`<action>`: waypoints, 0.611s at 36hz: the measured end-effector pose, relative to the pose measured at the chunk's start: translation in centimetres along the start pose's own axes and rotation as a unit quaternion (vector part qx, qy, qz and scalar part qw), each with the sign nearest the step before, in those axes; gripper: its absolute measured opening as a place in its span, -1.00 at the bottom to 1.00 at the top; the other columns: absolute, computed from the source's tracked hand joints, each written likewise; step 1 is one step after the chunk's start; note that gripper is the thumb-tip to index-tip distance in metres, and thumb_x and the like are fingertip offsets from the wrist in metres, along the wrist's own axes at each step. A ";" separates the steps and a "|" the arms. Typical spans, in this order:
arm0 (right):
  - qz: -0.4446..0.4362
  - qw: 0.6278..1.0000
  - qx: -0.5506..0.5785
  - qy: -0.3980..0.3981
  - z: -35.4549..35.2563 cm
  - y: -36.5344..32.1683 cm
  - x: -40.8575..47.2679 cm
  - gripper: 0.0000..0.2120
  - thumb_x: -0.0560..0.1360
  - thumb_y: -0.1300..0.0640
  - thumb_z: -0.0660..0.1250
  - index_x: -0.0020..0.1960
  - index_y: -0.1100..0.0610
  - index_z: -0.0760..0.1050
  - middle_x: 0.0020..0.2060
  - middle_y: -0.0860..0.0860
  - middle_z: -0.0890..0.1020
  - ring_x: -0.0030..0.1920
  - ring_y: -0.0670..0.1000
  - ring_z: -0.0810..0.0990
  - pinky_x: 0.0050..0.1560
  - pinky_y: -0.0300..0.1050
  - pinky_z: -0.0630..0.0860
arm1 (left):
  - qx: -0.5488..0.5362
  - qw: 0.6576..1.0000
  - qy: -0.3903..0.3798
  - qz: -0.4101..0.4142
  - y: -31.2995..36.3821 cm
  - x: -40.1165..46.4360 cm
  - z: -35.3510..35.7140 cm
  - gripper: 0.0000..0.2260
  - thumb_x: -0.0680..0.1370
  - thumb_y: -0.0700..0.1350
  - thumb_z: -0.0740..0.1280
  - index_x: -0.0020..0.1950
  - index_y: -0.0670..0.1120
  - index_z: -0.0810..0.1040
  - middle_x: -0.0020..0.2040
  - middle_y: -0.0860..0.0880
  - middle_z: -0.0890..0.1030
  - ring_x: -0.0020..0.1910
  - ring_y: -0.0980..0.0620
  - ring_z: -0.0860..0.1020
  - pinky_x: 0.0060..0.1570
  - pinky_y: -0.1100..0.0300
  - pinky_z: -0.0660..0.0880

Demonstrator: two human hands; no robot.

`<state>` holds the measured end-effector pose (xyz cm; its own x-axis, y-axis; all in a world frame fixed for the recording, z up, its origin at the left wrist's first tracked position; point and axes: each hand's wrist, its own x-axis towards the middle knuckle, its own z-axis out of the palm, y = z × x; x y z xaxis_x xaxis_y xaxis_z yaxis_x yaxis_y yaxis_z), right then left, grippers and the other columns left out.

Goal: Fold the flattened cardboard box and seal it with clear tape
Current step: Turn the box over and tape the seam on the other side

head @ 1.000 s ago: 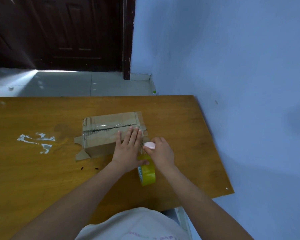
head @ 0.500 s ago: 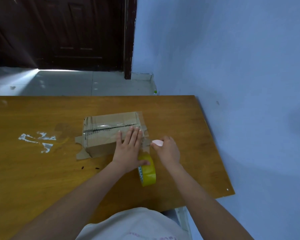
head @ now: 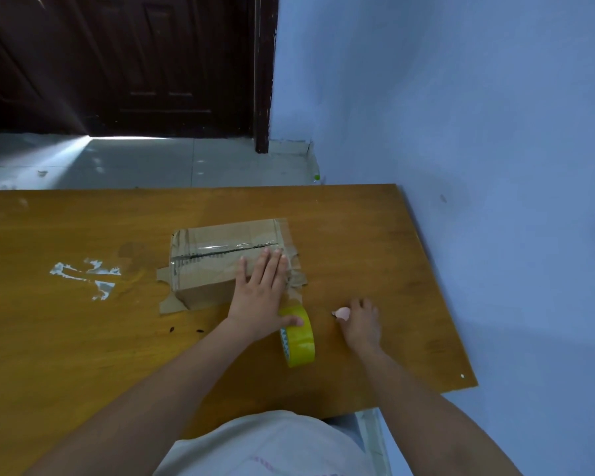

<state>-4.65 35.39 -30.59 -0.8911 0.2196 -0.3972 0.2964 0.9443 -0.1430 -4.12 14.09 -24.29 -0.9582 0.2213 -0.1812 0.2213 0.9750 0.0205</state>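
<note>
Box: cardboard box [head: 217,266] mid-desk [head: 66,338], taped along its top seam
Left hand [head: 260,297]: fingers straight, flat on the box's right end; thumb touching the tape roll [head: 298,336]
Right hand [head: 361,324]: well right of the box, fingers curled round a small pink object [head: 342,313]

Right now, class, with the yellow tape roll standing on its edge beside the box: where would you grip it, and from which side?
Grip the tape roll across its two flat faces, coming down from above. It stands on edge on the table, so the curved top is exposed and both faces are open. The left hand already rests its thumb on the roll's top, so come in from the right side.
</note>
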 end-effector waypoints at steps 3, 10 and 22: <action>0.000 1.000 0.028 0.007 -0.5 -0.6 0.0 -0.54 0.54 -0.07 0.26 0.37 0.09 0.31 0.39 0.07 0.25 0.41 0.12 0.17 0.31 0.09 0.32 | 0.001 1.000 0.004 0.001 0.0 0.1 0.2 0.04 0.35 0.53 0.03 0.43 -0.14 -0.43 0.54 -0.12 -0.29 0.49 -0.11 -0.35 0.38 -0.23 -0.36; -0.080 0.896 0.429 -0.078 -3.0 -4.4 -1.0 -0.67 0.54 0.13 0.31 0.28 0.15 0.44 0.23 0.07 0.45 0.24 0.01 0.43 0.16 -0.18 0.36 | -0.006 1.000 0.024 0.003 -0.1 0.2 0.7 0.04 0.34 0.55 -0.01 0.45 -0.14 -0.40 0.54 -0.12 -0.26 0.49 -0.11 -0.34 0.39 -0.23 -0.34; -0.038 0.862 0.479 -0.161 -2.2 -7.3 -2.5 -0.83 0.50 0.24 0.35 0.09 0.24 0.57 -0.07 0.02 0.60 0.02 -0.01 0.54 0.04 -0.16 0.46 | -0.003 0.998 0.059 0.012 -0.4 0.3 1.6 0.03 0.33 0.53 0.06 0.51 -0.15 -0.14 0.55 -0.13 -0.01 0.54 -0.12 -0.09 0.41 -0.22 -0.21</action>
<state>-5.32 28.53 -26.55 -0.8251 -0.0585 -0.5620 0.5262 0.2828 -0.8020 -4.20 13.69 -25.91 -0.9674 0.2450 -0.0644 0.2435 0.9694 0.0295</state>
